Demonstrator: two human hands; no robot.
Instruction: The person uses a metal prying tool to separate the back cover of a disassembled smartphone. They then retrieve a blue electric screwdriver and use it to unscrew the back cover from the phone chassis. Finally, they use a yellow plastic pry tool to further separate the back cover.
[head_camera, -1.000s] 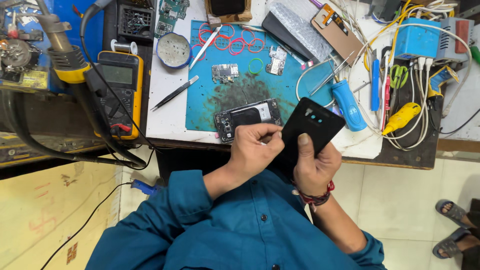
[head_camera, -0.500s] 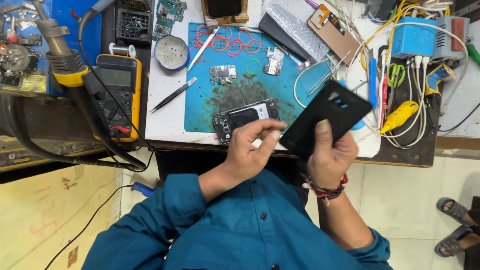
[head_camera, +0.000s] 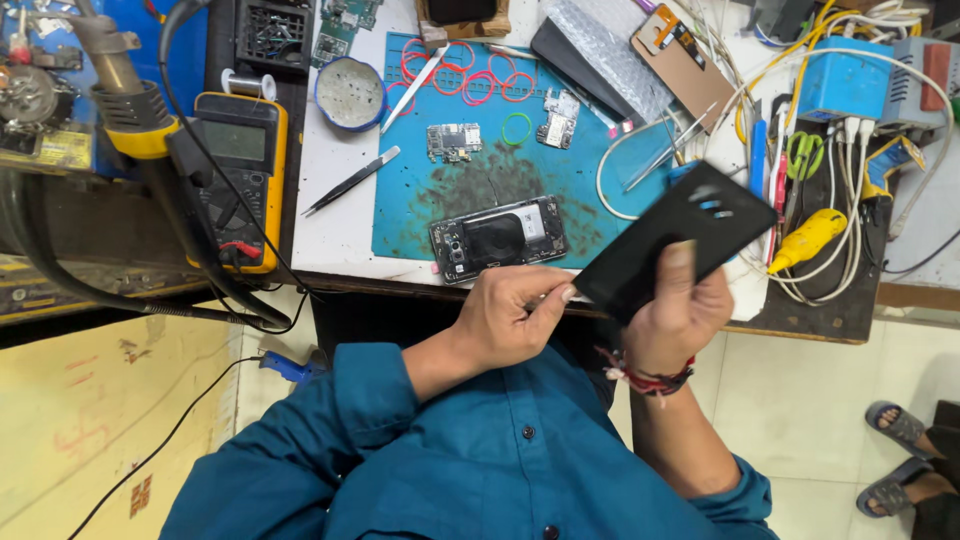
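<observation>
Back cover is off: your right hand pinches it raised just right of the opened phone on the mat, left hand fingertips pressed at its lower edge; refitting remains.

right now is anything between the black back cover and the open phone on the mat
Nothing visible. The back cover, held in the right hand, sits just right of the open phone; only bare mat lies between. The left hand is below that gap.
</observation>
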